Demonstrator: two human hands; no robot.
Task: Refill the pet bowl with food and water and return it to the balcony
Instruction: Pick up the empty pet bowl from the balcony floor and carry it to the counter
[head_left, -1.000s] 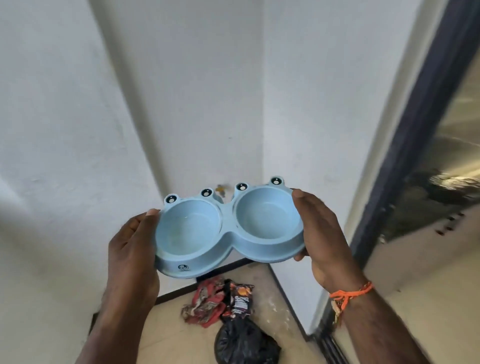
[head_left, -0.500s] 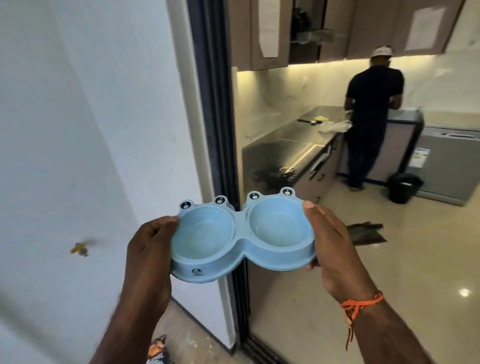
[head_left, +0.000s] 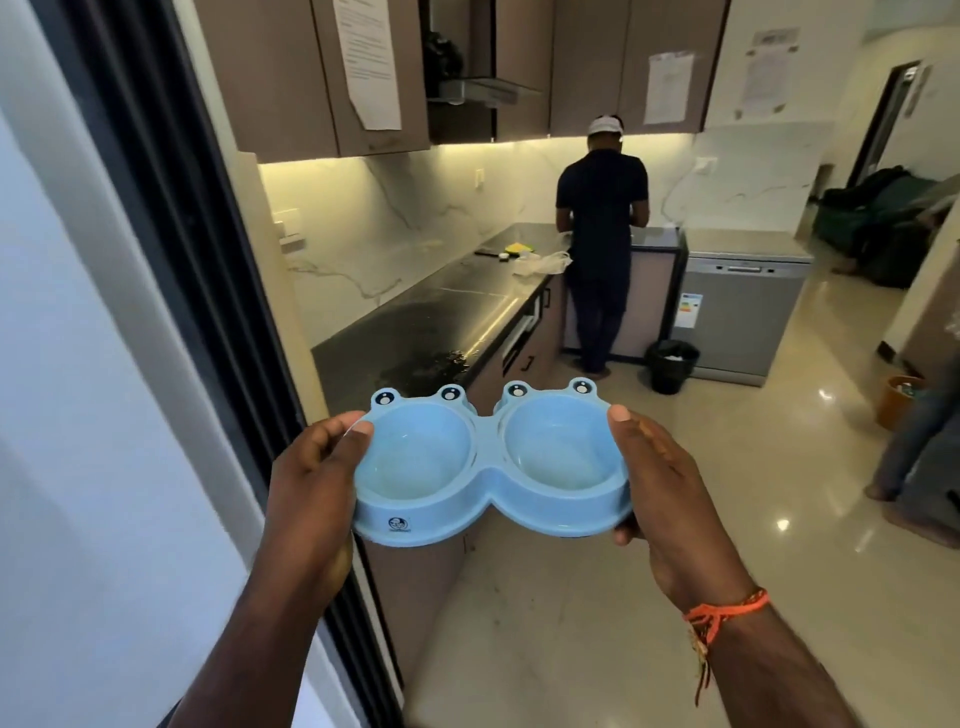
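Observation:
A light blue double pet bowl (head_left: 491, 470) with frog eyes on its far rim is held level in front of me, at the middle of the head view. Both of its round hollows look empty. My left hand (head_left: 314, 478) grips the bowl's left end, thumb on the rim. My right hand (head_left: 662, 483) grips the right end the same way, with its fingers hidden underneath. An orange thread is tied round my right wrist.
A dark door frame (head_left: 171, 249) and white wall stand at my left. Ahead runs a black kitchen counter (head_left: 441, 317) with a wet patch. A person (head_left: 600, 249) stands at its far end, back to me. A black bin (head_left: 670, 364), a dishwasher (head_left: 740, 306) and glossy floor (head_left: 675, 519) lie beyond.
The view has swung right from the balcony corner to the doorway and into the kitchen. The bowl stays held in both hands in the same grip.

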